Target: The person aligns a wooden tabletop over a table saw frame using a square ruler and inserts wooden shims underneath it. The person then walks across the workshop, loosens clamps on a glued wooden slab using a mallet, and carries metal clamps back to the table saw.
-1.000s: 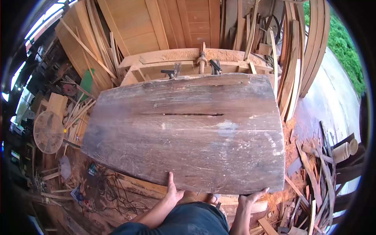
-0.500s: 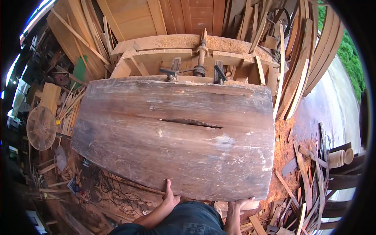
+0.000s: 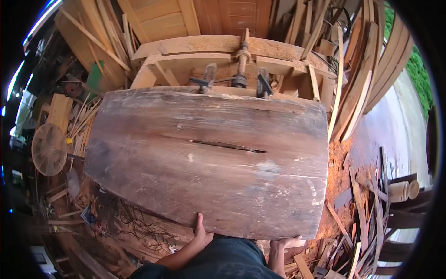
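A wide, weathered wooden board (image 3: 209,181) spans the middle of the view, with a long dark slot near its centre. My left hand (image 3: 201,232) grips its near edge, thumb on top and fingers hidden below. Near the right corner, my right hand (image 3: 285,242) holds the same edge, its fingers mostly beneath the wood. Just beyond the board's far edge stand two metal brackets with dark knobs, the left one (image 3: 204,81) and the right one (image 3: 264,83). Between them is a shaft with a pulley (image 3: 239,80), on a wooden frame (image 3: 190,59).
A round fan guard (image 3: 49,149) stands at the left. Wood strips (image 3: 357,88) lean at the back right, and scrap pieces (image 3: 369,209) lie at the right. Loose cables (image 3: 139,223) are on the floor at the lower left. Panels (image 3: 162,18) stand behind the frame.
Compared with a second ago, the board sits lower and nearer my body in view, and more of the frame and shaft shows behind it. Both hands have kept their hold.
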`<action>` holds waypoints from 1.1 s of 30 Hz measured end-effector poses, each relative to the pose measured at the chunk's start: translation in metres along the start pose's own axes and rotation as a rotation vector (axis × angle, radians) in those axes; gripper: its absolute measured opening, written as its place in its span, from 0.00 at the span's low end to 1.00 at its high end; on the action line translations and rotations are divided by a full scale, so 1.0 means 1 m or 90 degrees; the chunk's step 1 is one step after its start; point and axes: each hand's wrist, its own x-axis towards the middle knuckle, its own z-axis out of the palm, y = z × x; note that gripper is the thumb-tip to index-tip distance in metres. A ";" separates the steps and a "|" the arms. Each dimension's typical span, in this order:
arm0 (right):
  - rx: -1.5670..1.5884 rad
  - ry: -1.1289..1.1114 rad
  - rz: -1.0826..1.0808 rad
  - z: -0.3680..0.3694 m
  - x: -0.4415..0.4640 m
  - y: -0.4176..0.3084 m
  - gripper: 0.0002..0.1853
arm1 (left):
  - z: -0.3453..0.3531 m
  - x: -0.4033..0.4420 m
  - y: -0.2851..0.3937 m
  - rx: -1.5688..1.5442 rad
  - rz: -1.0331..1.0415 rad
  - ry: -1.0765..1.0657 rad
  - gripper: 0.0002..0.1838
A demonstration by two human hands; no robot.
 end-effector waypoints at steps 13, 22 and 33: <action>-1.468 -0.776 -0.180 0.009 -0.022 -0.050 0.28 | 0.035 -0.040 -0.031 0.257 0.131 0.007 0.57; -0.701 -1.550 -1.002 0.051 -0.086 0.084 0.38 | -0.107 -0.202 -0.058 0.353 0.435 0.045 0.13; -0.837 -1.371 -1.197 0.019 -0.068 0.096 0.35 | -0.563 -0.186 -0.278 -0.206 0.672 1.057 0.12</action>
